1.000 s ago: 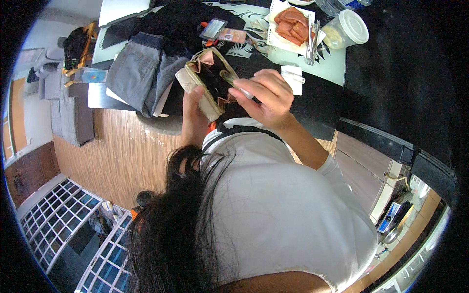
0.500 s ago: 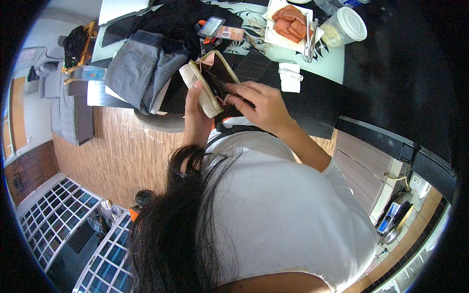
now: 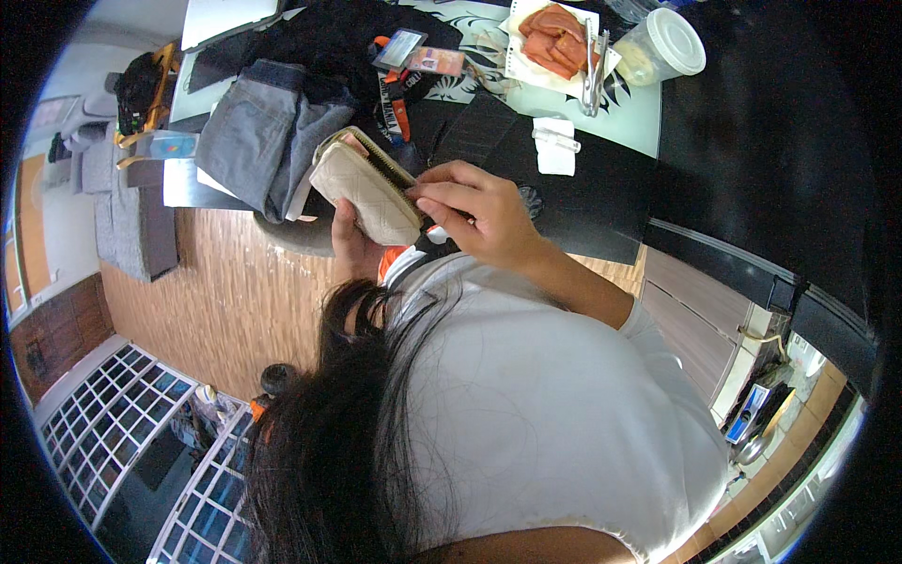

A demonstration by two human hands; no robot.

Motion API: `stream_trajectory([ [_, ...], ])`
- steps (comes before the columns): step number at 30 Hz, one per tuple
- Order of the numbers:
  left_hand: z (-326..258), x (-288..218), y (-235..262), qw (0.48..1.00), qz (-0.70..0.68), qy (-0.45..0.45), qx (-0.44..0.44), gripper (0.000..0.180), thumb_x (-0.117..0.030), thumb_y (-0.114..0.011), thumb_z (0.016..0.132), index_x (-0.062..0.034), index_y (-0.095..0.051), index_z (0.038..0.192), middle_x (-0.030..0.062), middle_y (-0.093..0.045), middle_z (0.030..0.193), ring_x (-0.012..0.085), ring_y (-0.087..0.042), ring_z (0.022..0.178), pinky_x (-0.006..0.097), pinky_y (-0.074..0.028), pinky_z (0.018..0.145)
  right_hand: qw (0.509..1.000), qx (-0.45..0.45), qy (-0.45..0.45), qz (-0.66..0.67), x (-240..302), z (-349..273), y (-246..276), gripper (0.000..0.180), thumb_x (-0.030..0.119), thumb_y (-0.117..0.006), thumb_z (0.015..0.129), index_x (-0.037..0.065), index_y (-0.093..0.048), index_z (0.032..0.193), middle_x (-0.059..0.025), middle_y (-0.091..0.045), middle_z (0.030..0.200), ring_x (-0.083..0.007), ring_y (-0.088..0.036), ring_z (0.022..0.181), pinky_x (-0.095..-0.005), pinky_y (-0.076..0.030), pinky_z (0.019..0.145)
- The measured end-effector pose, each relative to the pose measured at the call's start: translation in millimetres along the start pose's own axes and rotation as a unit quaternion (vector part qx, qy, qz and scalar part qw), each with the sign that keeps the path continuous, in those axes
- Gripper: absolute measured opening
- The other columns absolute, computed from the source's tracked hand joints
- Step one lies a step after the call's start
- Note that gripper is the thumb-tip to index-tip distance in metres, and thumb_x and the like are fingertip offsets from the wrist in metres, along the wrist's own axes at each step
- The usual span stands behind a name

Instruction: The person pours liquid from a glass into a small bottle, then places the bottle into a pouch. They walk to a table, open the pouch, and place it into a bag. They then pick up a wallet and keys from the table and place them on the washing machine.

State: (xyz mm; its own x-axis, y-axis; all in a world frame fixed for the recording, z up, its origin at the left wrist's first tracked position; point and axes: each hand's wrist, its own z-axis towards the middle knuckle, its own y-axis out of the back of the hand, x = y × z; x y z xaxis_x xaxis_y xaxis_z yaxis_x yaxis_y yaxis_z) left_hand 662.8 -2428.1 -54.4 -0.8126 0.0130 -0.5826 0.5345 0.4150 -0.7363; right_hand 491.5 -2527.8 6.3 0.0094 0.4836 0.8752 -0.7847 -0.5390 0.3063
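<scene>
Left hand [image 3: 348, 235] cups my beige wallet [image 3: 366, 193] from below, held above the surface [image 3: 601, 188]; right hand [image 3: 474, 211] pinches its zipper edge. Grip looks loose, wallet could slip and spill.

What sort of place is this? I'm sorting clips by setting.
Probably a home, at a dining table: food on paper and a lidded cup sit beside folded jeans, over a wood floor. The left hand holds a beige wallet; the right hand touches its zip edge.
</scene>
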Motion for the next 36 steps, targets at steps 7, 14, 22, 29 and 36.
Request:
stream_trajectory([
  [7,10,-8,19,0.978,-0.133,-0.021,0.157,0.076,-0.057,-0.058,0.084,-0.0099,-0.033,0.139,0.0139,-0.053,0.122,0.0289,-0.053,0.112,0.048,-0.048,0.093,0.989,-0.035,-0.123,0.073,-3,2,3,0.014,0.011,-0.062,0.088,0.000,-0.065,0.097,-0.0095,-0.065,0.093,-0.0155,-0.063,0.084,-0.0268,-0.050,0.074],
  [14,-6,-4,-2,0.988,-0.033,0.113,0.103,0.087,-0.052,-0.076,0.064,-0.0061,-0.042,0.130,0.0123,-0.059,0.102,0.0246,-0.063,0.087,0.037,-0.055,0.072,0.881,0.128,-0.345,0.297,-30,40,1,0.067,0.063,-0.044,0.090,0.001,-0.066,0.106,-0.0086,-0.065,0.100,-0.0156,-0.060,0.093,-0.0295,-0.044,0.086],
  [22,-8,-15,-30,0.950,0.145,0.244,0.134,0.075,-0.025,-0.079,0.064,0.0030,-0.046,0.125,0.0128,-0.062,0.105,0.0218,-0.062,0.096,0.035,-0.051,0.083,0.871,0.192,-0.344,0.294,-32,50,0,0.037,0.036,-0.071,0.082,-0.001,-0.071,0.088,-0.0061,-0.069,0.083,-0.0110,-0.062,0.075,-0.0263,-0.048,0.070],
  [29,-9,5,-19,0.964,0.067,0.228,0.119,0.073,-0.030,-0.077,0.067,0.0031,-0.046,0.124,0.0152,-0.062,0.105,0.0245,-0.063,0.096,0.037,-0.052,0.083,0.988,-0.013,-0.107,0.107,-4,26,9,0.013,0.013,-0.067,0.086,0.002,-0.072,0.091,-0.0096,-0.070,0.088,-0.0163,-0.064,0.079,-0.0278,-0.050,0.071],
  [36,16,17,-6,0.931,-0.013,0.159,0.329,0.071,-0.021,-0.076,0.068,0.0039,-0.042,0.126,0.0173,-0.060,0.109,0.0251,-0.063,0.097,0.037,-0.052,0.085,0.954,-0.111,-0.193,0.202,31,17,21,0.016,0.009,-0.065,0.087,-0.006,-0.068,0.082,-0.0110,-0.066,0.079,-0.0132,-0.060,0.067,-0.0248,-0.048,0.060],
])
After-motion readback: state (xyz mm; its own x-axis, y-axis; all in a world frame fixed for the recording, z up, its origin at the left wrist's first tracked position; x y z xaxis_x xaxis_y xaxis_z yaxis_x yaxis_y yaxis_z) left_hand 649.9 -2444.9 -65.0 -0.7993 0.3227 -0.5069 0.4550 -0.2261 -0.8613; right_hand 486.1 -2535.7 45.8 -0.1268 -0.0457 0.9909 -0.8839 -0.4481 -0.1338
